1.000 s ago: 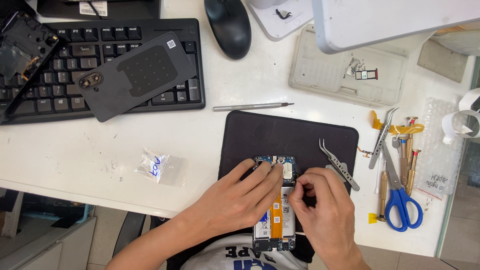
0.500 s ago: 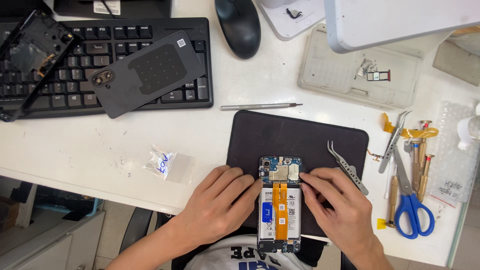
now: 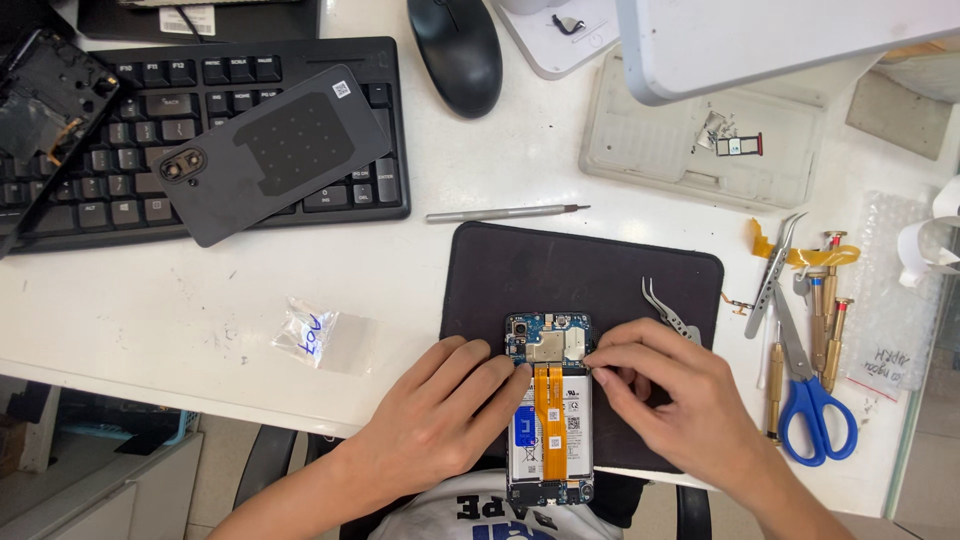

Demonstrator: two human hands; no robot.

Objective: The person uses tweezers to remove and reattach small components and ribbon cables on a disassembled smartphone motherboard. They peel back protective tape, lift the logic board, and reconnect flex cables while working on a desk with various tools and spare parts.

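Observation:
An opened phone (image 3: pixel 549 410) with its back off lies on a black mat (image 3: pixel 560 270) at the table's near edge, showing a blue board, a white battery and two orange ribbon cables. My left hand (image 3: pixel 445 410) rests against the phone's left side, fingers steadying it. My right hand (image 3: pixel 680 400) sits at the phone's right edge, fingertips pinched at the board near the top. Whether something tiny is pinched between them I cannot tell.
The phone's dark back cover (image 3: pixel 270 155) lies on a black keyboard (image 3: pixel 90 130). A mouse (image 3: pixel 455 50), a thin screwdriver (image 3: pixel 505 212), tweezers (image 3: pixel 668 312), blue scissors (image 3: pixel 812 390), small screwdrivers (image 3: pixel 830 310), a parts tray (image 3: pixel 700 140) and a small plastic bag (image 3: pixel 310 335) lie around.
The view has shifted, so the phone shows more fully. My hands have spread apart to the phone's sides, uncovering the board and cables.

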